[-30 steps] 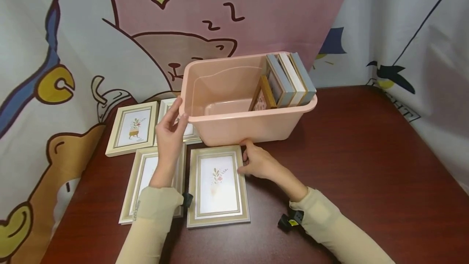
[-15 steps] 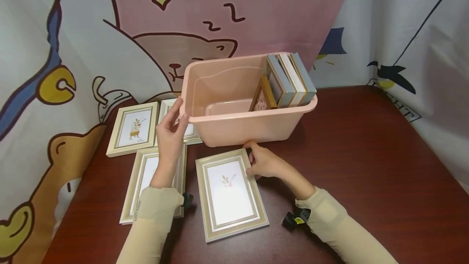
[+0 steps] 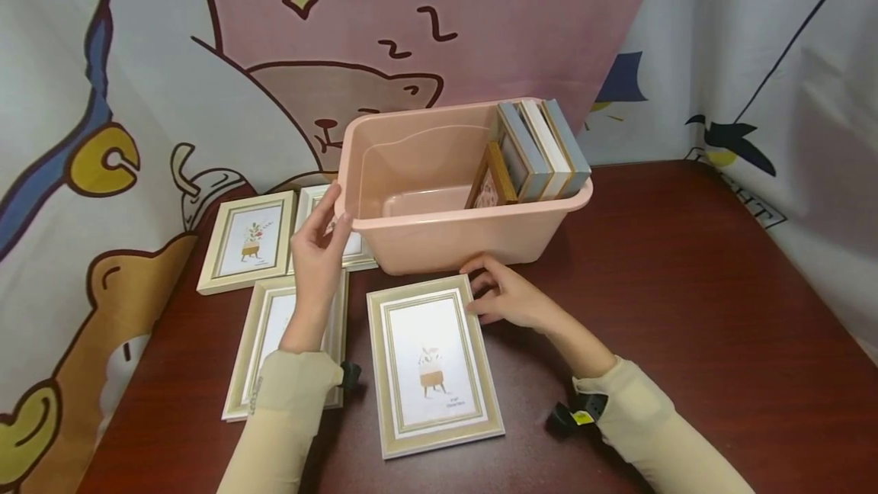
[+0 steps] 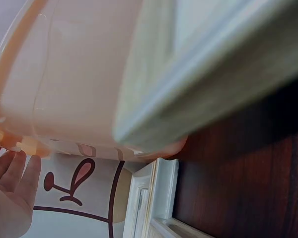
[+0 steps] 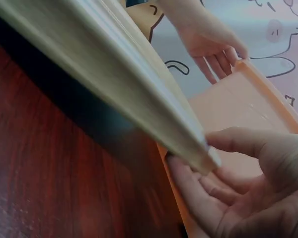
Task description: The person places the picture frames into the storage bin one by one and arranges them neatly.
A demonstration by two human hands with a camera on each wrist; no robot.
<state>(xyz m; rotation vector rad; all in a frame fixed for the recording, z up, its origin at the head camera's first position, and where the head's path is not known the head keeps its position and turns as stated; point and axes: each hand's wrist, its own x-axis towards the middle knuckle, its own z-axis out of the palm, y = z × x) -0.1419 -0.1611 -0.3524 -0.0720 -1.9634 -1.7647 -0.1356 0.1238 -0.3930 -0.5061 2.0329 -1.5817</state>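
My left hand (image 3: 318, 254) grips the left corner of the rim of a pink plastic bin (image 3: 466, 238); in the left wrist view its fingers (image 4: 25, 181) sit under that rim. With my right hand (image 3: 511, 296) I pinch the upper right edge of a cream picture frame (image 3: 432, 326), its plant print facing up. The right wrist view shows the thumb on the front of the frame (image 5: 104, 74) and fingers behind it, with the frame tilted above the table. Inside the bin, a small brown frame (image 3: 504, 174) leans by several upright blue-grey and white frames (image 3: 542, 155).
Left of the bin lie a cream frame (image 3: 250, 242), a white frame (image 3: 357, 246) partly hidden behind my left hand, and another cream frame (image 3: 247, 372) under my left forearm. Dark red-brown wood forms the tabletop (image 3: 686, 288). A printed curtain (image 3: 535, 21) hangs behind.
The picture frame in my right hand has moved right and nearer and turned anticlockwise, with its tilt altered. My right hand has shifted right with it. Left hand and bin stay put.
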